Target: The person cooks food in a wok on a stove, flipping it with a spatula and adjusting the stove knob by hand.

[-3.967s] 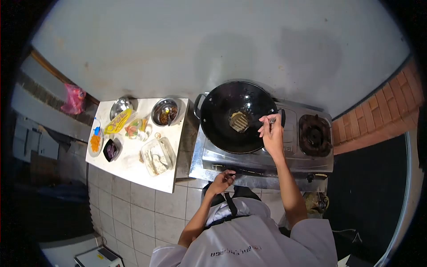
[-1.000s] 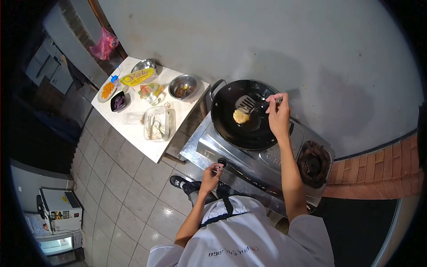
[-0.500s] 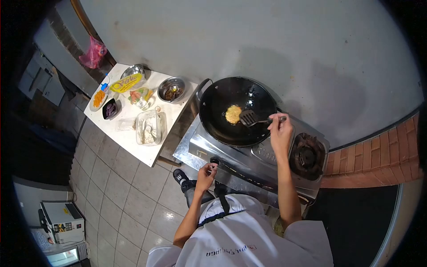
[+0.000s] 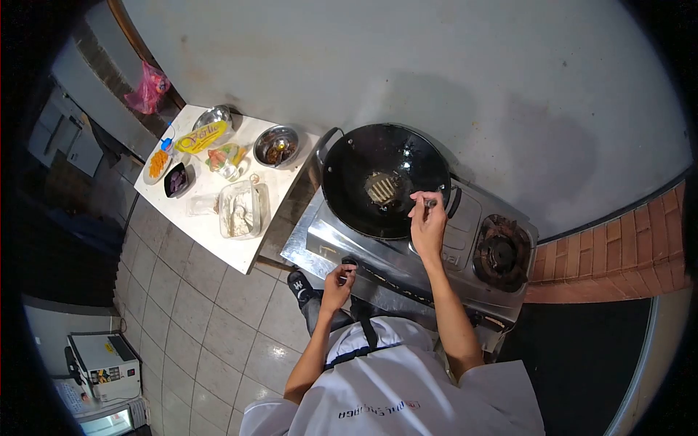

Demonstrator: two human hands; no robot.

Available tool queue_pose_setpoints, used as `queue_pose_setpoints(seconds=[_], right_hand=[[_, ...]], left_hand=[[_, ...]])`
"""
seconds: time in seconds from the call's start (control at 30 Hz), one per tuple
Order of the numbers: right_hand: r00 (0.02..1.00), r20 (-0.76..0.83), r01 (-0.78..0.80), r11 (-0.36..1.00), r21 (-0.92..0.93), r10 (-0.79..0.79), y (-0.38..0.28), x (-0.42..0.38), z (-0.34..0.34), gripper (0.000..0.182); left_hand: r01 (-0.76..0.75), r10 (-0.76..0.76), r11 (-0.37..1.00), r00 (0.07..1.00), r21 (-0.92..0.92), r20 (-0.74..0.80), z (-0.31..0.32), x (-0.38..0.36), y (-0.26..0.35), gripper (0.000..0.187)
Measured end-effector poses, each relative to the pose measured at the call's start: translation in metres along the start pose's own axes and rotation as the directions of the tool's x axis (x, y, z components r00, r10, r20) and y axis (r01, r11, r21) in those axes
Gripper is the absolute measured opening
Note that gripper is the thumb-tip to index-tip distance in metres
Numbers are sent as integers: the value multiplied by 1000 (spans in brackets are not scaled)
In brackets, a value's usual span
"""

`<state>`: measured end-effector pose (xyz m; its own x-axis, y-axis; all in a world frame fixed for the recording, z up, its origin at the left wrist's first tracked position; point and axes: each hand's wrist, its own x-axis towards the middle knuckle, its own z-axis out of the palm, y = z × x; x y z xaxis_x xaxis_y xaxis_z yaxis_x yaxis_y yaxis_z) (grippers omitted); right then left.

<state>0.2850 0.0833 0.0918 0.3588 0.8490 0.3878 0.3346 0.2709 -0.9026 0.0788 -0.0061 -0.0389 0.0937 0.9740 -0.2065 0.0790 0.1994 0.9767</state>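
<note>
My right hand (image 4: 428,221) holds a slotted spatula (image 4: 384,193) by its handle, above the near right side of a black wok (image 4: 349,203). The spatula's blade lies over a small yellow fried piece of food (image 4: 374,180), whose pale strips show through the slots. Dark shiny oil coats the bottom of the wok. Down by the stove's front panel, my left hand (image 4: 337,288) has its fingers closed on a black stove knob (image 4: 350,261).
The wok stands on a steel gas stove (image 4: 327,243), with a second burner (image 4: 502,251) to the right. On the white table (image 4: 196,225) at left are metal bowls, a glass container (image 4: 243,211), a yellow packet (image 4: 201,136) and plates of food. A wall rises behind.
My right hand has moved left with the spatula, bringing its blade over the fried piece. My left hand stays at the knob.
</note>
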Motion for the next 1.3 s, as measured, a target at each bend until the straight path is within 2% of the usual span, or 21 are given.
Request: queue_pose_setpoints(seconds=[0.1,0.17,0.23,0.3,0.47,0.6,0.67,0.9,1.03,1.1,1.2,1.3], right_hand=[[998,30,-51,998,22,50,4,0,0,6],[997,38,-71,997,16,70,2,0,2,6],[994,50,-95,995,10,95,-1,-1,3,6],[999,45,-17,999,-30,19,-3,0,4,7],[998,51,-32,999,-37,34,2,2,5,6],[999,40,-17,999,-38,19,6,3,5,6],[999,41,-34,999,-25,35,3,3,5,6],[999,9,-35,999,19,35,5,0,6,5],[999,-15,-39,998,40,40,14,0,7,5],[1000,-18,18,1000,-2,-18,13,0,9,2],[1000,-9,10,1000,-28,-10,3,4,12,4],[998,-56,-7,1000,18,8,-1,10,13,7]], left_hand=[[4,-4,1000,1000,28,2,0,3,-5,15],[-50,49,998,999,-24,-22,1,3,-4,16],[-70,70,998,997,1,-34,1,4,2,16],[-92,93,995,995,26,-45,1,4,9,16],[8,-8,999,1000,38,-2,-3,3,11,17],[-28,27,999,1000,30,5,-4,2,10,18],[18,-18,1000,1000,14,-16,-4,2,12,16],[-70,69,997,997,24,25,-6,3,1,17],[-34,35,999,998,-8,55,-8,1,0,17],[-21,23,999,998,-24,62,-9,-2,0,18],[-84,79,994,994,65,76,-11,-3,5,18],[-30,29,999,998,15,61,-15,-4,13,19]])
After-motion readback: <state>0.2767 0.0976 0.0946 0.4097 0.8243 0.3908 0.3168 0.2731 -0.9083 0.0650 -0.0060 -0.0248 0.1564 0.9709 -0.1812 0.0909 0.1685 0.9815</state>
